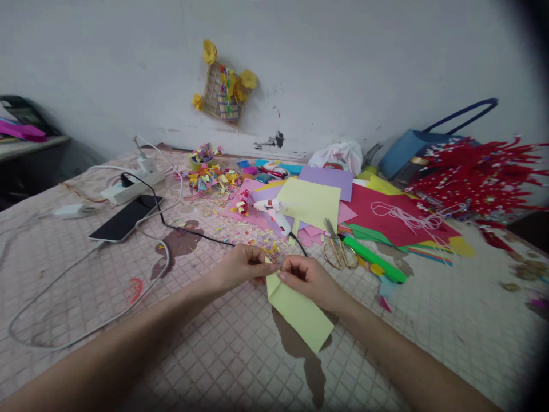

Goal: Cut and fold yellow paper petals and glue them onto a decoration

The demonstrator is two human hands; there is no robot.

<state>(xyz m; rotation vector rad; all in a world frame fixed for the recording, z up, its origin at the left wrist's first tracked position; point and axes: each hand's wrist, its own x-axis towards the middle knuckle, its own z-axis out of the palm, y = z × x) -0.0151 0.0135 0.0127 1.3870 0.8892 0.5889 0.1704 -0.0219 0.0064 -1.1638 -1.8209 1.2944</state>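
A pale yellow-green strip of paper (301, 313) hangs between my hands, its free end slanting toward me over the table. My left hand (244, 264) pinches its upper left corner between thumb and fingers. Close beside it, my right hand (311, 280) grips the same paper near its top edge, fingers curled. A crease shows near that end. Just beyond my hands lie a white glue gun (274, 217) and gold-handled scissors (338, 249). Past them is a larger sheet of the same pale colour (311, 201).
A power strip (132, 186), a phone (126, 218) and looping cables lie on the left. Paper scraps (214, 180) are heaped at the back. Right of the scissors are a green cutter-like tool (375, 260), red paper (397, 217), white string (407, 216) and red tinsel-like stems (476, 174).
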